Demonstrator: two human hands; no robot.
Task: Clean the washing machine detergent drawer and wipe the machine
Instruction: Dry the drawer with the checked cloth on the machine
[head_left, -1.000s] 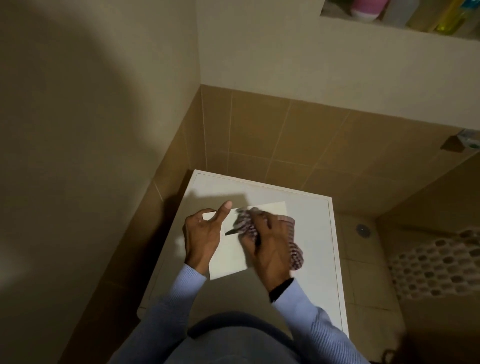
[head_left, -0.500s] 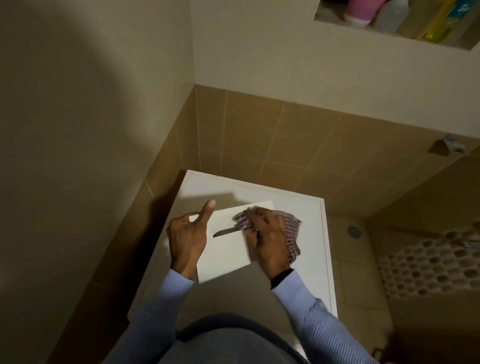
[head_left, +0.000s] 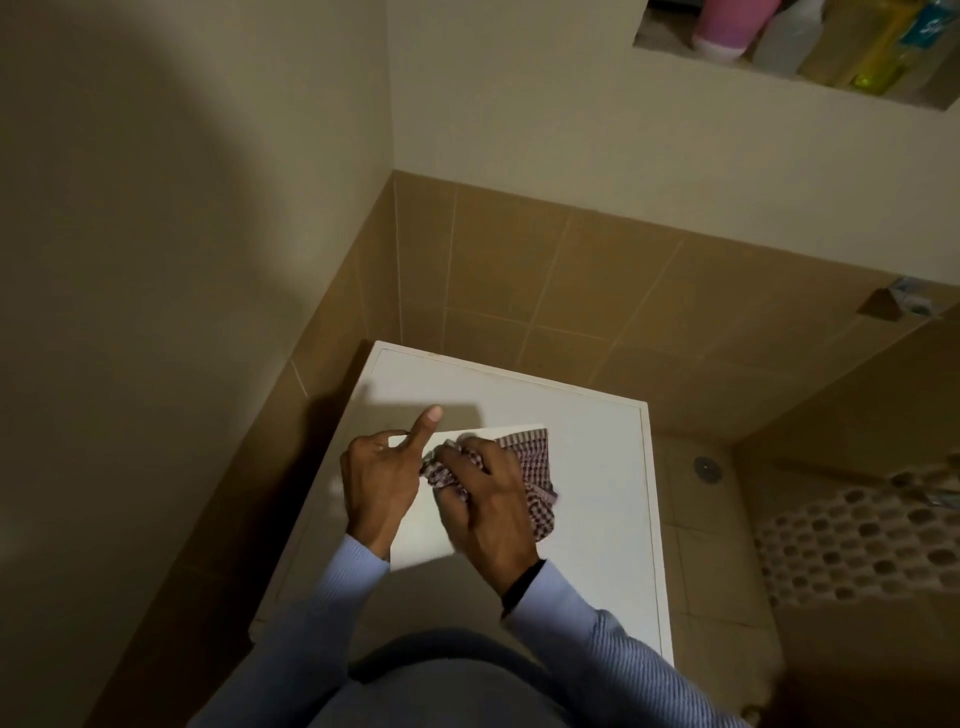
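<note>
Over the machine (head_left: 597, 467) top, head view: white drawer (head_left: 421, 540) sits above its left half. Left hand (head_left: 382, 478) grips the drawer edge, index finger straight out. Right hand (head_left: 488, 504) clutches the bunched cloth (head_left: 535, 462), pressed on the drawer. Suggest: brace firmly, short strokes, work into corners, refold cloth.

Checked woven cloth (head_left: 536, 464), smooth white machine top (head_left: 597, 441), matt tan wall tiles (head_left: 519, 270).

Washing machine (head_left: 587, 431) in a corner, walls (head_left: 519, 270) behind and left. Above its top, left hand (head_left: 382, 478) holds the detergent drawer (head_left: 421, 535), right hand (head_left: 488, 512) bunching a cloth (head_left: 535, 465) on it. Bottles (head_left: 737, 23) in a niche (head_left: 665, 39) overhead.
</note>
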